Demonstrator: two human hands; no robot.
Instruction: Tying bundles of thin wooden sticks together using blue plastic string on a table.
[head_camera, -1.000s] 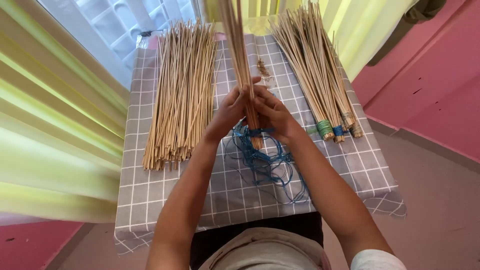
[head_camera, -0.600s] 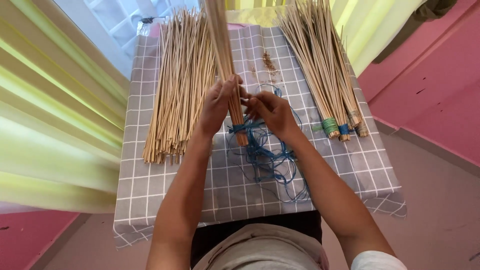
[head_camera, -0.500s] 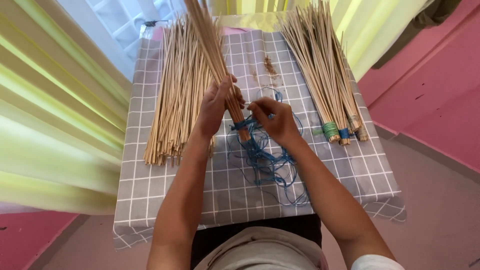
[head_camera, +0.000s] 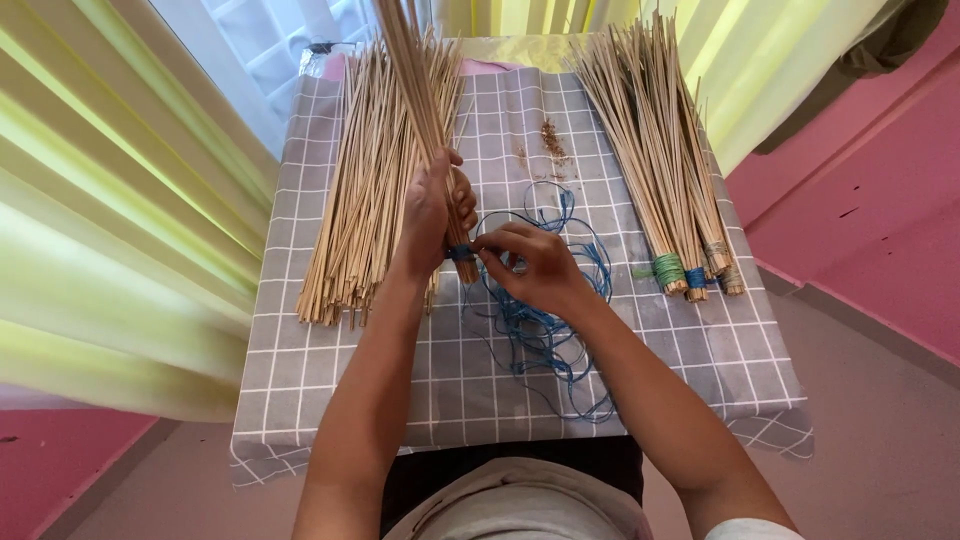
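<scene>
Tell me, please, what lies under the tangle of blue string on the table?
Under the blue string lies the grey checked tablecloth; its white grid shows through the loops. The right hand covers the tangle's upper part, so what is beneath there cannot be seen.
</scene>
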